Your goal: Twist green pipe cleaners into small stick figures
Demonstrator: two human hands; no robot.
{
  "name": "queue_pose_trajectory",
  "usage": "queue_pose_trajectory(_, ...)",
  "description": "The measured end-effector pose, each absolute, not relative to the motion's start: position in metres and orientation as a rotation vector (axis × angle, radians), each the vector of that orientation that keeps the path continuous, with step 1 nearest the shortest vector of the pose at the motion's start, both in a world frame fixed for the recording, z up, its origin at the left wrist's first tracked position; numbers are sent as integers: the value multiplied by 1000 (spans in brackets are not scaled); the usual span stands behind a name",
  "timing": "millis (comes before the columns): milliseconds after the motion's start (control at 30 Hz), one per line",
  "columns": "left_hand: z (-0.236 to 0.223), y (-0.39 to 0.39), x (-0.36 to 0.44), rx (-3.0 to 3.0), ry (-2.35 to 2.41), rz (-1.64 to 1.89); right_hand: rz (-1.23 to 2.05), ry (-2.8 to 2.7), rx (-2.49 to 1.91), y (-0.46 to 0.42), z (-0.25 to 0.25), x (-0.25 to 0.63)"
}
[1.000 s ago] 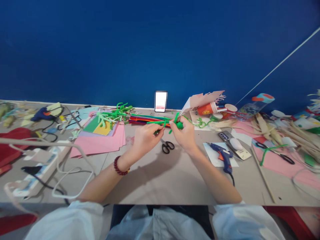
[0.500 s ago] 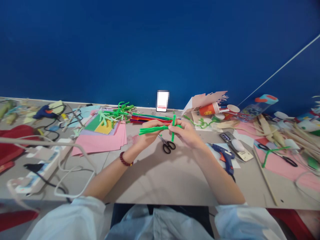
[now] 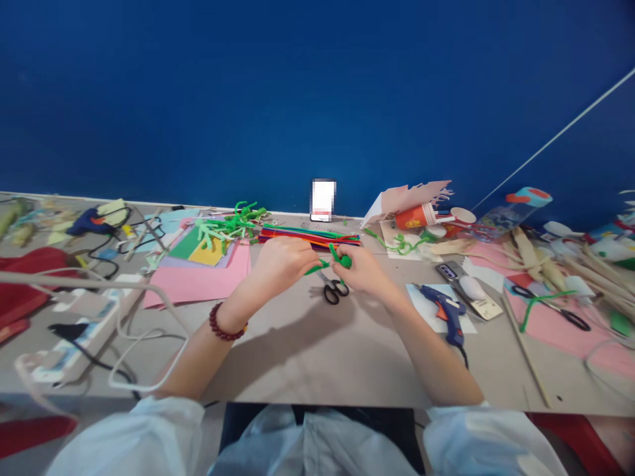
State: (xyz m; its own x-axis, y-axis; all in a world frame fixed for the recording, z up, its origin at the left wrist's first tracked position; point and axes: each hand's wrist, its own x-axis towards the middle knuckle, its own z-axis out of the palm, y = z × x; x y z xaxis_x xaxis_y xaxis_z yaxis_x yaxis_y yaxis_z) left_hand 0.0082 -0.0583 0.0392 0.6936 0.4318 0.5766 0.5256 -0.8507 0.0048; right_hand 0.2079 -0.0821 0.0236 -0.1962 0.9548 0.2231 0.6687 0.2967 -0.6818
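The left hand [image 3: 280,264] and the right hand [image 3: 356,271] are close together above the table [image 3: 297,357], but they do not clamp on each other. Both hands pinch one green pipe cleaner [image 3: 317,267] with the fingers. The piece runs between them, and near the right hand it is wound into a small green ball [image 3: 342,260].

Just behind the hands lies a long bundle of coloured pipe cleaners [image 3: 310,237], very near the left fingers, but I cannot tell if they touch it. Just in front of the hands lie black scissors [image 3: 333,291]. On the left side there is pink paper [image 3: 198,281], with a heap of curly green pipe cleaners [image 3: 229,225] beyond it. On the right side a blue glue gun [image 3: 443,315] lies on white paper [image 3: 426,301]. The far table edge meets a blue wall [image 3: 317,99], and this edge is not far from the hands. The near edge is much farther away, below the forearms, and the shadow of the arms falls on the table between.

Compared with the earlier frame, the hands have moved forward, nearer to the bundle. The long green piece that was stretched out to the left now looks shorter, and the ball shows at the right hand. The left wrist with its red bead bracelet [image 3: 227,322] has also moved left.
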Motion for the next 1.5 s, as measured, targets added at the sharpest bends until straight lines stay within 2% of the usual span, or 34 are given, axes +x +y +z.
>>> queue_pose_trajectory(100,33,-62,15,-2678,-814,-894,413,-1856,-1456,-80,19,205)
queue_pose_trajectory(267,15,-67,29,-2614,-944,-1288,338,-1618,-1374,-78,18,203)
queue_pose_trajectory(400,-4,-68,41,-2676,-1016,-1683,644,-1378,-1282,-76,17,206)
queue_pose_trajectory(633,-30,-41,38,-2676,-1136,-1880,1177,-1207,-1024,-75,14,205)
queue_pose_trajectory(767,-21,-22,25,-2772,-797,-1731,1308,-1422,-1074,-82,23,205)
queue_pose_trajectory(967,12,-20,8,-2710,-609,-1199,1214,-1780,-1151,-85,28,210)
queue_pose_trajectory(1067,27,-31,4,-2690,-496,-884,1044,-1936,-1287,-84,23,209)
queue_pose_trajectory(1167,35,-42,4,-2660,-482,-705,732,-2016,-1396,-83,17,204)
queue_pose_trajectory(1333,28,-52,14,-2650,-586,-796,397,-1916,-1425,-80,14,200)
queue_pose_trajectory(1500,12,-64,31,-2588,-753,-1169,427,-1648,-1351,-79,19,203)
